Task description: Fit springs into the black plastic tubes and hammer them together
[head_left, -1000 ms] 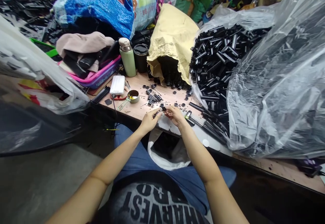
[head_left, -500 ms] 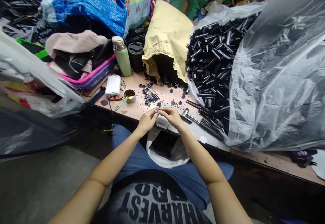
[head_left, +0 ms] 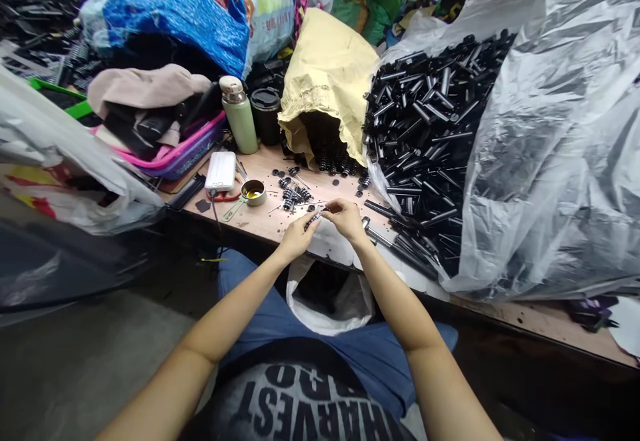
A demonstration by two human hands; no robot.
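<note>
At the far left, a pink basket (head_left: 193,151) piled with cloth is sitting on the wooden table (head_left: 260,221), with a green flask (head_left: 239,114) and a black cup (head_left: 266,114) standing just to its right. Nearer, a white power bank (head_left: 221,170) and a small tin of yellow paste (head_left: 253,192) are lying beside loose black springs (head_left: 294,194). At the near table edge, a small black spring part (head_left: 311,219) is being pinched in the closed fingertips of the left hand (head_left: 296,237), while its far end is being gripped by the thumb and forefinger of the right hand (head_left: 346,219). Below the hands, a white bag (head_left: 325,307) is hanging open. To the right, black tubes (head_left: 425,127) are spilling from a clear plastic sack (head_left: 550,161).
</note>
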